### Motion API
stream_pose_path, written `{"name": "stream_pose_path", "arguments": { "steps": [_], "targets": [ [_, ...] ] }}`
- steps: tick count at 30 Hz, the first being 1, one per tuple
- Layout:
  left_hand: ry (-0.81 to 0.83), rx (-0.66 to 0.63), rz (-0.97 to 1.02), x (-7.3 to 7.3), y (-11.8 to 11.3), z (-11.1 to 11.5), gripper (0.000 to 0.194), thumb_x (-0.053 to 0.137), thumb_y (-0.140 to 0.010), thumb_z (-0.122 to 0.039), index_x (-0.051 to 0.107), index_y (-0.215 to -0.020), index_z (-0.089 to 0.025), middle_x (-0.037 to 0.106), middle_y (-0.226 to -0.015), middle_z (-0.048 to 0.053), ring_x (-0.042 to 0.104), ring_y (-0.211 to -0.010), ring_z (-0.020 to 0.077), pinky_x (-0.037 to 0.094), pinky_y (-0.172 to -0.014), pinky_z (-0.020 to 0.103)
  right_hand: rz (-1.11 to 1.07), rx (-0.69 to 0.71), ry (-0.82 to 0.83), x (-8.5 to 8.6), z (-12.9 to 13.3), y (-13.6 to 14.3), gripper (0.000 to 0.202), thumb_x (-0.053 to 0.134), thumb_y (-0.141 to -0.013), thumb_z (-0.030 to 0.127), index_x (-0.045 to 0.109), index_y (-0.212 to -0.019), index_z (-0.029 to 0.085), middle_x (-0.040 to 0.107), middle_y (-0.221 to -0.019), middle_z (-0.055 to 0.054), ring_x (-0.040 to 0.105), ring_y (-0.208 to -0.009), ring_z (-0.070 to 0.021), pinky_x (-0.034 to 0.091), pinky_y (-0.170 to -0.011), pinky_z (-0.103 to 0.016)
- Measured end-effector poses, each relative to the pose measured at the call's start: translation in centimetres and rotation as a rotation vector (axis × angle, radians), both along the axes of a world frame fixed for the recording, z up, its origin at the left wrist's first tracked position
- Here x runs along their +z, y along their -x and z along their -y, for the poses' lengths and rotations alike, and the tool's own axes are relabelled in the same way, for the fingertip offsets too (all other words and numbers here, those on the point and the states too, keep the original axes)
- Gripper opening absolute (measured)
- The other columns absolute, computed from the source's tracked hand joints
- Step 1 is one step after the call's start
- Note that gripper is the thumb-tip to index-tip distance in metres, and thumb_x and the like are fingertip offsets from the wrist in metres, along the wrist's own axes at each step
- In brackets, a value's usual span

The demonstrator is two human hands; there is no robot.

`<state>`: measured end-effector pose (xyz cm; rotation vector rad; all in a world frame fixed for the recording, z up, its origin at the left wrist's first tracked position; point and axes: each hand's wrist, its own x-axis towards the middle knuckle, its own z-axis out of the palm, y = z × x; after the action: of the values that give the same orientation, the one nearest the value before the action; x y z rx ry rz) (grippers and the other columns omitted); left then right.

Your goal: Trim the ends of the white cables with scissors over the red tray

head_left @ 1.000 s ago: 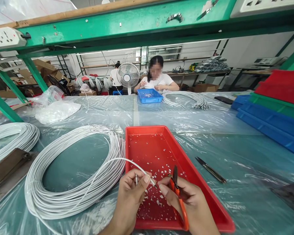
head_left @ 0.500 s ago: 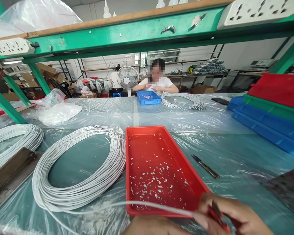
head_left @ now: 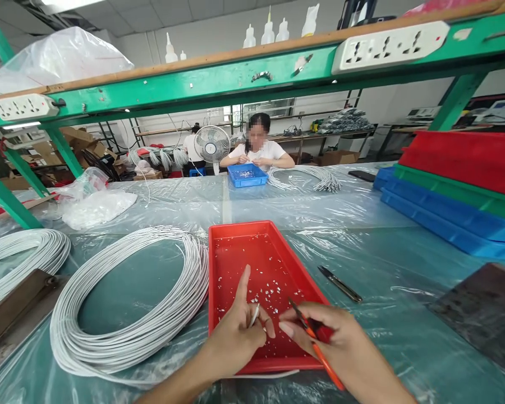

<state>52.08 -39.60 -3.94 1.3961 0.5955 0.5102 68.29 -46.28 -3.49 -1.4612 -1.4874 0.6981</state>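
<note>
Glossy plastic tray (head_left: 235, 247), matt wht cable coil (head_left: 88, 353)

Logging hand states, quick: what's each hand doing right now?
Left hand: curled closed around a white cable, index finger extended.
Right hand: closed on orange-handled cutters.

The left hand (head_left: 246, 331) comes from below, with its index finger straight and pointing up and the other fingers curled. The right hand (head_left: 320, 331) is near it, but apart, with thumb and fingers bent inward. Both forearms are bare and lean toward the middle.
</note>
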Motion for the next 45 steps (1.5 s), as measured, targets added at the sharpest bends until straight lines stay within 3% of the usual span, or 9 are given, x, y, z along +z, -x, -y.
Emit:
{"name": "stream_pose_path", "arguments": {
  "steps": [6,12,16,18,21,23,29,32,45],
  "targets": [
    [0.062,-0.013,0.12,-0.3,-0.4,0.1,0.096,0.042,-0.065,0.002,-0.016,-0.139,-0.016,0.051,-0.072,-0.003,0.046,-0.07,0.011,0.032,-0.066,0.026,-0.363,0.156,0.099,-1.0,-2.9,1.6,0.029,0.067,-0.072,0.032,0.052,-0.054,0.016,0.058,-0.055,-0.001,0.053,-0.053,-0.0144,0.042,-0.052,-0.023],
    [0.015,0.058,0.07,-0.6,-0.4,0.3,0.089,0.043,-0.075,-0.001,-0.013,-0.14,-0.024,0.051,-0.076,-0.003,0.047,-0.072,0.0111,0.034,-0.069,0.027,-0.494,0.191,0.126,-1.1,-4.3,2.0,0.03,0.067,-0.071,0.04,0.056,-0.059,0.015,0.056,-0.048,0.001,0.051,-0.04,-0.0122,0.04,-0.042,-0.022],
    [0.07,0.03,0.047,-0.1,-0.1,-0.2,0.082,0.051,-0.079,-0.011,-0.002,-0.141,-0.019,0.053,-0.075,-0.002,0.05,-0.068,0.0104,0.037,-0.066,0.025,-0.523,0.178,0.107,-1.6,-4.5,1.9,0.026,0.066,-0.073,0.039,0.059,-0.066,0.015,0.055,-0.05,0.002,0.049,-0.039,-0.0118,0.041,-0.041,-0.023],
    [0.096,0.039,-0.019,0.0,0.1,-0.7,0.058,0.049,-0.085,-0.026,0.025,-0.136,-0.012,0.054,-0.067,-0.001,0.043,-0.05,0.0072,0.032,-0.05,0.021,-0.497,0.109,0.047,-1.9,-4.5,1.7,0.021,0.066,-0.073,0.035,0.059,-0.068,0.016,0.052,-0.051,0.004,0.049,-0.045,-0.0121,0.041,-0.045,-0.022],
    [0.062,0.104,-0.052,-0.2,0.3,-1.2,0.036,0.048,-0.086,-0.04,0.06,-0.096,-0.007,0.048,-0.053,-0.003,0.031,-0.041,0.0045,0.02,-0.042,0.019,-0.403,0.032,-0.039,-2.3,-4.5,1.5,0.018,0.068,-0.072,0.03,0.058,-0.068,0.016,0.053,-0.059,0.002,0.05,-0.057,-0.0134,0.041,-0.054,-0.022],
    [0.024,0.203,-0.023,-0.5,0.3,-1.4,0.032,0.053,-0.083,-0.038,0.063,-0.081,-0.008,0.047,-0.051,-0.003,0.034,-0.045,0.0053,0.022,-0.044,0.019,-0.284,0.021,-0.071,-2.5,-4.3,1.3,0.017,0.065,-0.075,0.031,0.056,-0.069,0.017,0.054,-0.064,0.001,0.049,-0.06,-0.0139,0.041,-0.057,-0.022],
    [-0.086,0.476,0.04,-0.9,0.2,-0.9,0.026,0.062,-0.078,-0.035,0.069,-0.088,-0.012,0.055,-0.053,-0.001,0.046,-0.05,0.0081,0.034,-0.051,0.019,0.298,-0.127,-0.154,-3.8,-3.7,0.2,0.035,0.064,-0.073,0.04,0.039,-0.06,0.02,0.035,-0.054,0.007,0.028,-0.049,-0.0096,0.025,-0.046,-0.02],
    [-0.082,0.465,0.048,-0.8,0.2,-0.6,0.025,0.062,-0.077,-0.034,0.07,-0.088,-0.013,0.056,-0.053,-0.001,0.048,-0.05,0.0086,0.036,-0.052,0.019,0.453,-0.163,-0.172,-4.1,-3.6,0.0,0.047,0.063,-0.072,0.045,0.027,-0.055,0.019,0.027,-0.049,0.009,0.02,-0.047,-0.009,0.019,-0.043,-0.02],
    [-0.053,0.423,0.053,-0.8,0.2,-0.4,0.025,0.06,-0.079,-0.036,0.067,-0.08,-0.012,0.055,-0.051,-0.002,0.038,-0.043,0.0061,0.033,-0.047,0.019,0.541,-0.131,-0.122,-3.7,-3.2,0.6,0.049,0.056,-0.076,0.051,0.025,-0.054,0.019,0.033,-0.046,0.007,0.023,-0.045,-0.0095,0.018,-0.044,-0.022]
  ]
}}
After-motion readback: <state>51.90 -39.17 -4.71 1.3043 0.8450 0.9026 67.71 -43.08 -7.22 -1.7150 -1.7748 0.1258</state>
